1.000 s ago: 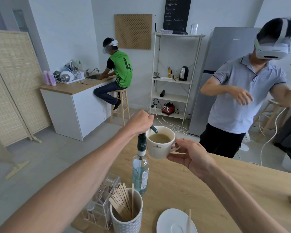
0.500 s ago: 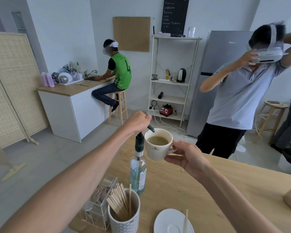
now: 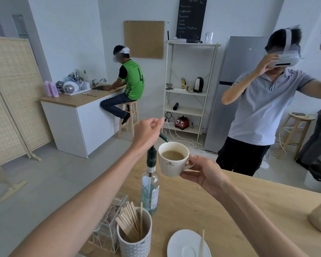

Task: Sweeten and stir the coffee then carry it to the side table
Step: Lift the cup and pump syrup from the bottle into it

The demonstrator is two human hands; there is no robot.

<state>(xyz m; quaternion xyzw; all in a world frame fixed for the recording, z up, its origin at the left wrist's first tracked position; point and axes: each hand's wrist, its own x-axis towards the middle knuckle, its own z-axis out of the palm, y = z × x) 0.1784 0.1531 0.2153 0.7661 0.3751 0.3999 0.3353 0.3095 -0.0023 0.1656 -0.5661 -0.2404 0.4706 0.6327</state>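
A white cup [image 3: 171,165] of milky coffee hangs in the air above the wooden table [image 3: 258,204]. My right hand [image 3: 205,172] grips it by the handle. The cup's rim sits just under the dark green spout of a syrup pump bottle [image 3: 150,184], a clear glass bottle standing on the table. My left hand [image 3: 148,133] rests on top of the pump head, fingers curled over it. A white saucer [image 3: 183,244] with a wooden stir stick [image 3: 202,243] across it lies at the table's near edge.
A patterned mug of wooden stir sticks [image 3: 134,238] and a clear box [image 3: 109,223] stand near the bottle. A person in a grey shirt [image 3: 267,112] stands just past the table. Another person sits on a stool [image 3: 129,117] at the sink counter [image 3: 78,101]. A wooden stool [image 3: 298,130] stands far right.
My left hand has lifted a little on the pump head. The cup stays under the spout. The person in grey has shifted both hands around the headset.
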